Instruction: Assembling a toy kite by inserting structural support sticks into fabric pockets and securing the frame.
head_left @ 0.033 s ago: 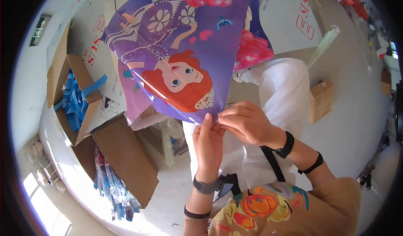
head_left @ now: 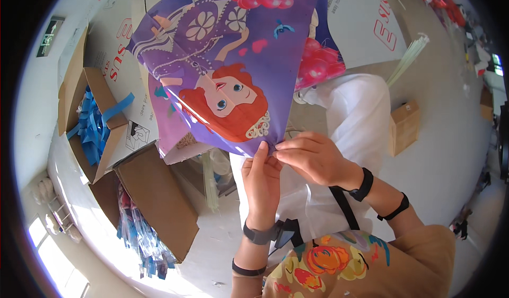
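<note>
A purple kite (head_left: 275,59), printed with a red-haired cartoon princess and pink-red balloons, spreads out in front of me with its pointed corner toward my body. My left hand (head_left: 263,186) pinches that corner from below, thumb on top. Beside it, the fingertips of my right hand (head_left: 318,160) are pressed together on the same corner. Whatever small part lies between the fingertips is hidden. Further printed sheets, one pink (head_left: 175,133) and one with red balloons (head_left: 321,64), show from under the kite.
Large grey cartons (head_left: 366,27) lie beyond the kite. On the left stand a box of blue strips (head_left: 93,128) and a brown box (head_left: 159,197) with bagged pieces spilling out. Thin pale rods (head_left: 407,59) and a small brown box (head_left: 404,128) are right of my white-trousered leg (head_left: 358,112).
</note>
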`<state>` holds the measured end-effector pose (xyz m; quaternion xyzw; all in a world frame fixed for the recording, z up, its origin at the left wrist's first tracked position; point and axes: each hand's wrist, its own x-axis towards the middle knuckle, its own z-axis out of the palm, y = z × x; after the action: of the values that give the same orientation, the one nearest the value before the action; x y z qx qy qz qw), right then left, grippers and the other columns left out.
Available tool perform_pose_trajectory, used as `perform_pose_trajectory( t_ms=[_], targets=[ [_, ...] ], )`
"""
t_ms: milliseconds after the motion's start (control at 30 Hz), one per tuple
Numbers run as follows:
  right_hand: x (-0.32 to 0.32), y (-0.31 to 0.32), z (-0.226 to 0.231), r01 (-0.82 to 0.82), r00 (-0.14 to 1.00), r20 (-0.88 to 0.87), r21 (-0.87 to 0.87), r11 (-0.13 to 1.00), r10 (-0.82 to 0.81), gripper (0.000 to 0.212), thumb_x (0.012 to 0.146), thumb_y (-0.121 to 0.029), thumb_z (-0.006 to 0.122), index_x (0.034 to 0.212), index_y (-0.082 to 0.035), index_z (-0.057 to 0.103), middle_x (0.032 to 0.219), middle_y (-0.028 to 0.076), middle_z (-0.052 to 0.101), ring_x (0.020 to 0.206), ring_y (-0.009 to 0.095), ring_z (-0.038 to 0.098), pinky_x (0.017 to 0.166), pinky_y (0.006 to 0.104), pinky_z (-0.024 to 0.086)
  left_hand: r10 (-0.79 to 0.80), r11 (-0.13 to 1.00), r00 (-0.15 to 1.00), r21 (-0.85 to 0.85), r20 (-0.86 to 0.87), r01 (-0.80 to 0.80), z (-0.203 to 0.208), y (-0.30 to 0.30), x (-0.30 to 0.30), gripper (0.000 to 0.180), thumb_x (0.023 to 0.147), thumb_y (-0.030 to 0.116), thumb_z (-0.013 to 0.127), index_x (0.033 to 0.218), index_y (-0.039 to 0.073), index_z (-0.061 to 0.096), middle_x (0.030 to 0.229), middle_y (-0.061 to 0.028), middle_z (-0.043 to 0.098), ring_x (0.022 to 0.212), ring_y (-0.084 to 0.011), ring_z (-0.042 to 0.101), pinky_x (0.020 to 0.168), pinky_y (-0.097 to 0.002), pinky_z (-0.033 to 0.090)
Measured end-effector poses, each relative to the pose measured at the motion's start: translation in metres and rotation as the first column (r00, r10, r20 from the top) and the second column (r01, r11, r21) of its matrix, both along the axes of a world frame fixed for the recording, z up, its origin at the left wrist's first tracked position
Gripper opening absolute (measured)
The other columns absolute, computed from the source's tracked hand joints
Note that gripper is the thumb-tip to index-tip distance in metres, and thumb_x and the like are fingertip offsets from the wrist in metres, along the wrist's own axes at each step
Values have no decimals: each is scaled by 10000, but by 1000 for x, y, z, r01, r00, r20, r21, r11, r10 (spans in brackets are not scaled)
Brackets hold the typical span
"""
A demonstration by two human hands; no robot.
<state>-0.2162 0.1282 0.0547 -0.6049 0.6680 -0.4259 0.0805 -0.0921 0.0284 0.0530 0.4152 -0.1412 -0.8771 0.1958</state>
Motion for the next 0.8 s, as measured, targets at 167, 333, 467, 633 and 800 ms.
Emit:
perform_pose_trajectory(
  t_ms=[167,333,467,633,800],
  targets=[
    [0,19,9,-40,998,-45,-100,994,35,313,804,-80,683,1110,-107,622,1194,71,624,1108,234,600,877,365,485,36,999,999,6,12,-36,3,-4,-1,149,958,119,565,1049,21,630,991,-91,695,884,-200,678,812,-347,547],
    [-7,15,9,40,996,-81,30,999,-37,358,744,-58,741,1077,-133,633,1244,56,604,1145,244,579,878,362,466,18,998,1000,52,1,-18,10,-3,1,134,954,105,571,1009,21,660,981,-85,698,891,-183,673,810,-355,552],
    [-10,7,13,-6,1000,-12,48,999,7,286,724,-50,760,971,-127,638,1227,52,613,1172,261,559,874,360,444,-13,999,999,36,-34,15,7,-5,6,121,951,97,577,968,24,673,971,-83,698,886,-169,668,808,-346,550],
    [-13,-3,21,1,995,95,102,995,-11,211,740,-54,749,889,-121,614,1211,58,616,1189,281,541,908,381,417,-30,999,997,15,76,28,3,-1,7,103,933,106,618,924,17,669,922,-80,699,841,-155,663,795,-324,542],
    [-13,-8,25,38,983,167,181,983,-69,176,768,-45,726,866,-108,594,1210,70,601,1210,294,516,940,401,386,-66,997,994,-26,87,69,3,0,5,122,946,109,592,960,13,665,929,-83,700,829,-154,666,789,-322,544]
  ],
)
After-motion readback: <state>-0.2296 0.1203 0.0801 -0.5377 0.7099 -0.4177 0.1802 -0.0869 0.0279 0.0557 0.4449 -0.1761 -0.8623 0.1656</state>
